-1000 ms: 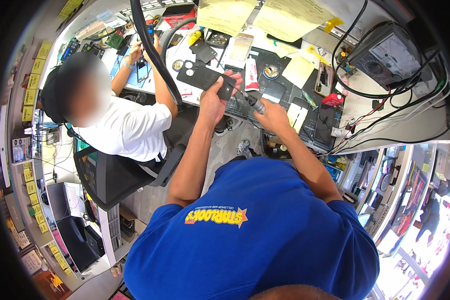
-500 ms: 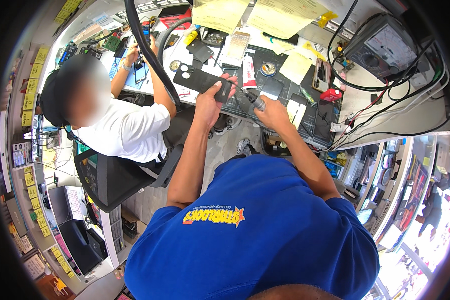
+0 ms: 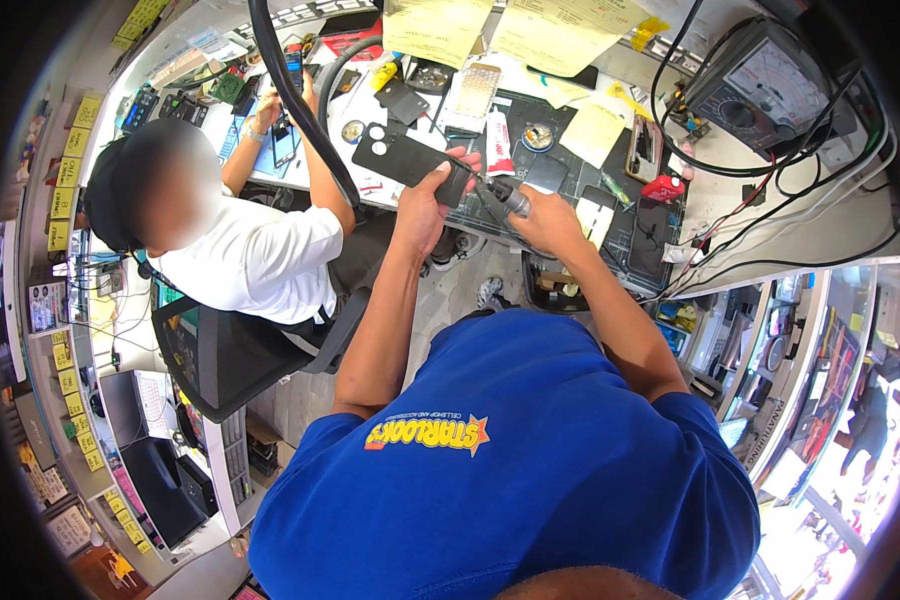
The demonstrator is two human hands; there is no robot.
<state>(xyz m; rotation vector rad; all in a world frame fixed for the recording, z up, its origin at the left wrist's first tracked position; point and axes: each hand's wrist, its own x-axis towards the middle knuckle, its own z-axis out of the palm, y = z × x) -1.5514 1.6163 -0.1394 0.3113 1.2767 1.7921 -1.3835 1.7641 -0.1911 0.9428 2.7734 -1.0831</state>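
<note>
My left hand [image 3: 429, 212] is closed around one end of a black phone back panel [image 3: 402, 162], thumb on top and fingers underneath. White shows through the panel's round camera holes at its far left end. In my right hand [image 3: 552, 224] is a dark rotary tool with a grey metal collar [image 3: 514, 202], gripped like a pen. Its tip points left, close to the panel's right edge; whether they touch is too small to tell. Just beyond the tool lie a white and red tube [image 3: 498, 148] and a small round tin [image 3: 538, 137].
A person in a white shirt [image 3: 250, 255] sits on a black chair [image 3: 215, 355] at my left, handling a phone. A thick black cable [image 3: 305, 125] hangs before the bench. An analog meter [image 3: 770, 90] with leads stands back right. Yellow paper sheets [image 3: 570, 35] hang at the back.
The panel and my left hand have shifted slightly right, with a small change in the panel's tilt. My right hand and the rotary tool have barely moved.
</note>
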